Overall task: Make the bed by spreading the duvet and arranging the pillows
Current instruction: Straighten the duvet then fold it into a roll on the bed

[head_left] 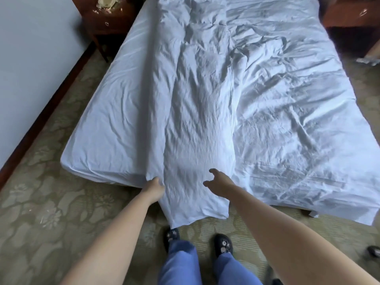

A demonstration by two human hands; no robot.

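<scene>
A white, creased duvet (267,103) lies over the middle and right of the bed, folded lengthwise, with a long strip hanging off the foot onto the carpet. The bare white mattress sheet (115,112) shows on the left. My left hand (154,187) grips the left edge of the hanging strip at the foot of the bed. Just above the duvet, my right hand (219,183) hovers with fingers loosely curled and holds nothing. No pillows are in view.
A dark wooden nightstand (111,19) stands at the bed's far left, another (353,15) at the far right. A white wall with a dark skirting board (41,112) runs along the left. Patterned carpet (51,202) surrounds the bed; my black shoes (222,244) stand at its foot.
</scene>
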